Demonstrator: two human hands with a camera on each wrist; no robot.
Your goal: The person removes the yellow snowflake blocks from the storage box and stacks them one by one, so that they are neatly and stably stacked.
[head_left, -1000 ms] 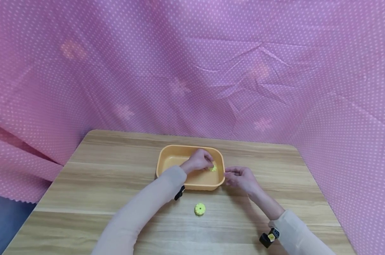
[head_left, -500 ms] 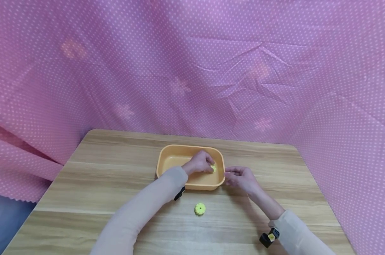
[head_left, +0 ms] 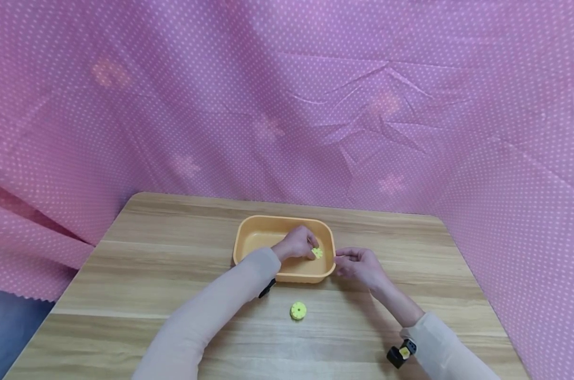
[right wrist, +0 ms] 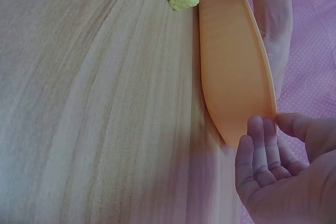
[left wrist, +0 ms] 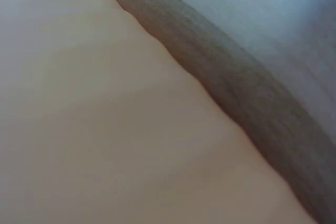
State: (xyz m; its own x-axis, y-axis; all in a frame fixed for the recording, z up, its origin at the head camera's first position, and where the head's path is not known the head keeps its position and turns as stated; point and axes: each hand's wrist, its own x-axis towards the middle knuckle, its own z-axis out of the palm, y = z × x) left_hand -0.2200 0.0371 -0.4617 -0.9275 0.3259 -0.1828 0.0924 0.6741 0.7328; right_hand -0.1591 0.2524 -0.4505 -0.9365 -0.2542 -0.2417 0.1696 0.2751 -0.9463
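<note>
My left hand (head_left: 297,243) reaches into the shallow orange plastic box (head_left: 256,238), its bent fingers pinching a yellow-green disc (head_left: 317,253) with a notched edge near the box's right end. Outside that end is my right hand (head_left: 363,267). In the right wrist view the right hand (right wrist: 283,174) has its thumb at the rim and its fingertips on the outer wall of the box (right wrist: 236,61). A second yellow-green disc (head_left: 298,311), thick and with a small centre hole, lies flat on the table in front of the box.
The wood-grain table (head_left: 173,279) carries the box in its far half. A pink dotted cloth (head_left: 287,105) hangs behind and along both sides. The left wrist view shows mostly a close, plain orange-beige surface (left wrist: 105,119).
My left fingers have shifted slightly on the disc in the box, and its face shows at a different angle. The right hand, box and other disc have stayed in place.
</note>
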